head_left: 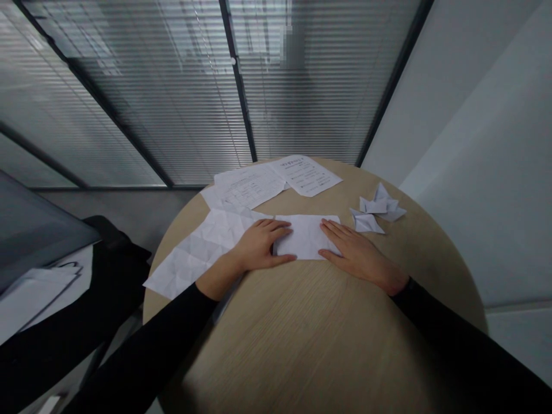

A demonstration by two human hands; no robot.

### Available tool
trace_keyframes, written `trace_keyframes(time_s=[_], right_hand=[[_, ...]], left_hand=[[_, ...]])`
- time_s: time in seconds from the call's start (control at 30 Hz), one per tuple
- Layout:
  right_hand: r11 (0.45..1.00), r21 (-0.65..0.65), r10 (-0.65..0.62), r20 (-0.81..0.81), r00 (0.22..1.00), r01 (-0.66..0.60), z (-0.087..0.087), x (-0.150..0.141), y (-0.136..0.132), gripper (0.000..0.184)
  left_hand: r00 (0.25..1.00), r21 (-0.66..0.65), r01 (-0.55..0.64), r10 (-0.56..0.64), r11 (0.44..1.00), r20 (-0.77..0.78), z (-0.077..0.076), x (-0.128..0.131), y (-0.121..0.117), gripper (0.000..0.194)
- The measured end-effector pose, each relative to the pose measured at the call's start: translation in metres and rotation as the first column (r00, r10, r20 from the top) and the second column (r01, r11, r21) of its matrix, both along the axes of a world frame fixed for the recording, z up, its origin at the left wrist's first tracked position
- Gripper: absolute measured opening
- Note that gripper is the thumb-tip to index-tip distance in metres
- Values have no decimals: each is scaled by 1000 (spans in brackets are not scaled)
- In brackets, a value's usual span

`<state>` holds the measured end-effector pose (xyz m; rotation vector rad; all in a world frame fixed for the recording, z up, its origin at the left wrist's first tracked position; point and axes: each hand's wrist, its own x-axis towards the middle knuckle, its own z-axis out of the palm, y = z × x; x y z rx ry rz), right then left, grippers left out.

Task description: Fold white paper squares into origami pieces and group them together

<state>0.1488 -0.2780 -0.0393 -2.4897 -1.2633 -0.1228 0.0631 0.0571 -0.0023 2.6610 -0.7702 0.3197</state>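
A white sheet of paper [305, 237], folded into a rectangle, lies flat on the round wooden table. My left hand [265, 244] rests on its left end, fingers stretched out and apart. On the right end lies my right hand [351, 248], its fingers also extended and pressing down flat. Under and beside my left forearm spreads a larger creased sheet [202, 250] with a grid of fold lines. Several small folded paper shapes [377, 210] sit in a cluster beyond my right hand.
Printed sheets [276, 178] overlap at the far edge of the table [302, 328]. At the left, a person in dark clothing [116, 276] sits with papers [47, 287] on the lap. Glass panels with blinds [181, 92] stand behind the table, and a white wall [487, 149] is on the right.
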Motion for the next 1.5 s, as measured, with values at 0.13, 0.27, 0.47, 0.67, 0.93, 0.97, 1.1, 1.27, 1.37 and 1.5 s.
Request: trace_keyframes(time_s=[0.13,0.27,0.47,0.67,0.93,0.97,1.1,1.27,1.37,1.5], right_hand=[[1000,-13,-21,30,999,21,8,-8,3,74],[998,-18,-58,68,996,59,24,-15,5,56],[997,59,-52,41,998,50,36,-14,6,22],[988,152,3,-89,996,10,34,-15,7,36],[963,233,172,-150,974,-134,37,-25,10,29],[953,260,191,-124,974,-154,36,-25,10,26],[952,246,196,-28,980,-184,30,-20,12,28],[974,145,175,23,984,-177,24,-17,13,24],[971,150,179,69,981,-188,27,-18,14,11],[973,144,170,83,982,-181,31,-20,16,4]], left_hand=[[999,-12,54,-54,998,1,0,-1,0,71],[998,-45,65,-64,997,13,3,-2,0,49],[997,-38,-45,47,998,62,1,2,1,30],[963,11,-252,250,968,100,-1,4,2,34],[982,26,-180,178,983,68,-4,4,2,50],[983,27,-171,169,985,68,-5,4,2,49],[990,35,-124,121,992,75,-7,5,3,48],[986,68,-145,139,987,95,-6,4,3,47],[974,68,-206,198,976,107,-3,4,2,44],[973,61,-213,206,975,101,2,2,-1,52]])
